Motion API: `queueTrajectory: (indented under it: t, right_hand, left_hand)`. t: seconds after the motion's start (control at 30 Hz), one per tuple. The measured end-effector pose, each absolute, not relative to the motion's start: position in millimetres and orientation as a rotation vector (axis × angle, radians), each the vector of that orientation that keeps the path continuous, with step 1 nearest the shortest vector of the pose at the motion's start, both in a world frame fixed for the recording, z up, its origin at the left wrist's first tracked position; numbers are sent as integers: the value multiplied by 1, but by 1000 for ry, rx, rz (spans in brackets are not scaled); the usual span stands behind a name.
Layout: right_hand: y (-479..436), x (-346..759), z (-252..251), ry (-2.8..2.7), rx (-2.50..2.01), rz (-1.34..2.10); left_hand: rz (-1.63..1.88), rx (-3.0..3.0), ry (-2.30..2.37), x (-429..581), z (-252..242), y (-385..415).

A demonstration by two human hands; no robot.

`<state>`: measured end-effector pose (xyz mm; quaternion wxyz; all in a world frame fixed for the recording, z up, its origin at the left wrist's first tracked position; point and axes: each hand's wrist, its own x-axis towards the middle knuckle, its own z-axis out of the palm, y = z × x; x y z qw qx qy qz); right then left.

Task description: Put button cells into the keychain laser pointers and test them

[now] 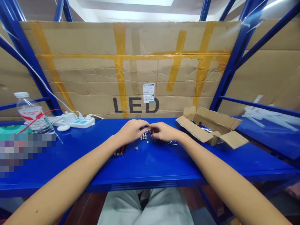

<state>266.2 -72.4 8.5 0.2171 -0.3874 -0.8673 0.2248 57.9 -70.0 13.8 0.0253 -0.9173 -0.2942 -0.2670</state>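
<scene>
My left hand [134, 131] and my right hand [164, 131] meet above the blue table. Their fingertips pinch together around a small shiny metallic piece [150, 131], mostly covered by the fingers. Below them sit several small round silver discs that look like button cells [143, 137] in a tight group. A single disc [147, 142] and a little silver stack [137, 148] lie apart, nearer the front. Beside my left wrist are several slim dark tubes [120, 151], red and purple among them. Under my right hand, small coloured metallic parts [172, 143] are partly hidden.
An open cardboard box [211, 137] with metallic tubes inside stands at the right. On the left are a power strip [82, 122], a water bottle [32, 114] and a red cable. Clear plastic strips [269, 114] lie far right. A large cardboard sheet [98, 78] walls off the back.
</scene>
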Motion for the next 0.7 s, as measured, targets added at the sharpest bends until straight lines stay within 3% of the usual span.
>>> queueTrajectory:
  t: [0.33, 0.7]
  right_hand:
    - [-65, 271, 9, -2360, -1035, 510]
    - [-65, 272, 9, -2396, -1139, 383]
  left_hand:
    - [-713, -2801, -905, 60, 13, -75]
    - [-184, -2973, -882, 58, 2, -72]
